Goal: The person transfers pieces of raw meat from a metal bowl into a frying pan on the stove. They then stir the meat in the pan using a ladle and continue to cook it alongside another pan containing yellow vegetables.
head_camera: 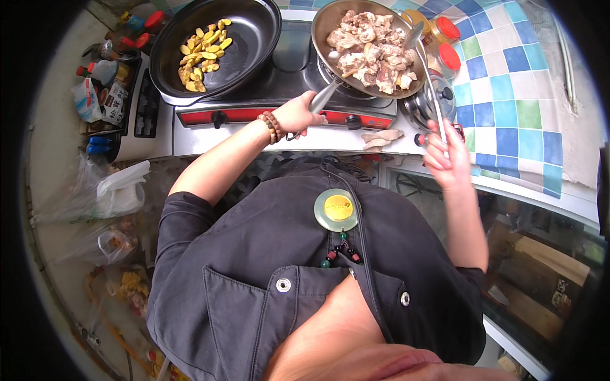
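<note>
A steel frying pan full of pale, cooked-looking meat chunks is over the right burner of a two-burner gas stove. My left hand, with a beaded bracelet at the wrist, grips the pan's metal handle. In my right hand is the long handle of a metal spatula, its blade at the pan's right rim beside the meat. To the left, a large black wok holds sliced ginger on one side of its bottom.
Red-lidded jars and a pot with a glass lid stand right of the pan. A crumpled cloth lies on the counter's front edge. Bottles and seasoning packets crowd the left, above a paper roll and plastic bags.
</note>
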{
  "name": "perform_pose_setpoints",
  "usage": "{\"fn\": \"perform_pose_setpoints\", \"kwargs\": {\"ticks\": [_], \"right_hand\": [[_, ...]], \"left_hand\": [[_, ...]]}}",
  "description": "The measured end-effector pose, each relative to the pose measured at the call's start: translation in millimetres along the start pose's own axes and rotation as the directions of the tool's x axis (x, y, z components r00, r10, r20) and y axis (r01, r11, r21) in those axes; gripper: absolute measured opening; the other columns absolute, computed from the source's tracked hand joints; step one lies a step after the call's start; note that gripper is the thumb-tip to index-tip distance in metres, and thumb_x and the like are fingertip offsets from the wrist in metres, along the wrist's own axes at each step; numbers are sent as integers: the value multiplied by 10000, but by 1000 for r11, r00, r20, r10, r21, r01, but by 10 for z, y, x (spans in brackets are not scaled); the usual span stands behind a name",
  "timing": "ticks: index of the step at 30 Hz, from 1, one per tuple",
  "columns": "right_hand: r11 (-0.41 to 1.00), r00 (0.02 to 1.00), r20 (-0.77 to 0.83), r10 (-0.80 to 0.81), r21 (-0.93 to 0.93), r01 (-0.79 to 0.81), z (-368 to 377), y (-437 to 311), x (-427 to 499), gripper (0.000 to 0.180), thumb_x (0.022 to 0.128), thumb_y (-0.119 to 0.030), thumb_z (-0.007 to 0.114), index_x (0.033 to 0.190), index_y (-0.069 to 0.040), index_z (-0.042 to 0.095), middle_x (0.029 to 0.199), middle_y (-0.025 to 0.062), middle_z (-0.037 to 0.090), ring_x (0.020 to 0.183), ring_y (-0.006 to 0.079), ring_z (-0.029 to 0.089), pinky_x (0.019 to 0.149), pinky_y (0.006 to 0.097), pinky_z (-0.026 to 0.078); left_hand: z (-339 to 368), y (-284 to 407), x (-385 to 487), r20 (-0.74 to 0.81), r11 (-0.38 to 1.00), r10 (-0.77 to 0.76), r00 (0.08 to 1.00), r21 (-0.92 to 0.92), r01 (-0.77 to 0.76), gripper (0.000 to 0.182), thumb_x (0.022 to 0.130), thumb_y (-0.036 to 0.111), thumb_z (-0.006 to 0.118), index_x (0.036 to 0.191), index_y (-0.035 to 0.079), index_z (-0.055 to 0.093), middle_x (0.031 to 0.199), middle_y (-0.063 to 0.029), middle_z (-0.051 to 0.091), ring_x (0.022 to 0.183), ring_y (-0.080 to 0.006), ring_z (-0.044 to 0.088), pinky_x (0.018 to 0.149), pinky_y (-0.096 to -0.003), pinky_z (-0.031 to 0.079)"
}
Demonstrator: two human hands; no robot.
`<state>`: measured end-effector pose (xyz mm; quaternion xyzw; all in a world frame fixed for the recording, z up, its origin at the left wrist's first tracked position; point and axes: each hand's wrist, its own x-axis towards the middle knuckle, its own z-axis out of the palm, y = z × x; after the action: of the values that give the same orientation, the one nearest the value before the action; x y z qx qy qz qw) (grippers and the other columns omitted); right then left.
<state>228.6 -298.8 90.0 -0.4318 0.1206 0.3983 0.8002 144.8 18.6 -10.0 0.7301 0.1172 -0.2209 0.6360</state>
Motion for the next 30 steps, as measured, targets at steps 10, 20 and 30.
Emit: {"fn": "perform_pose_setpoints", "kwargs": {"ticks": [10, 20, 30], "right_hand": [[65, 906, -385, 176, -914, -401, 721, -1553, -228, 307, 932, -301, 536, 947, -9, 630, 481, -20, 434, 301, 29, 268, 296, 194, 181], [-264, 925, -368, 98, -906, -332, 500, -957, 613, 289, 885, -286, 550, 833, -8, 606, 535, 33, 507, 326, 104, 397, 316, 266, 302], [-84, 960, -78, -268, -991, -104, -398, 240, 1734, 325, 870, -304, 582, 843, 18, 616, 631, 163, 597, 544, 270, 608, 543, 381, 476]], "left_hand": [[-14, -23, 17, 11, 999, 20, 1000, -32, -19, 627, 794, 123, 660, 1303, -39, 331, 816, -104, 586, 467, -119, 532, 356, -258, 430], [15, -43, 23, 22, 999, 1, 1000, -40, 0, 614, 818, 116, 626, 1312, -36, 294, 879, -128, 577, 458, -129, 535, 347, -268, 432], [24, 8, 47, 12, 1000, 24, 1000, 11, -24, 591, 822, 137, 639, 1286, -41, 321, 842, -124, 578, 460, -126, 538, 354, -274, 440]]}}
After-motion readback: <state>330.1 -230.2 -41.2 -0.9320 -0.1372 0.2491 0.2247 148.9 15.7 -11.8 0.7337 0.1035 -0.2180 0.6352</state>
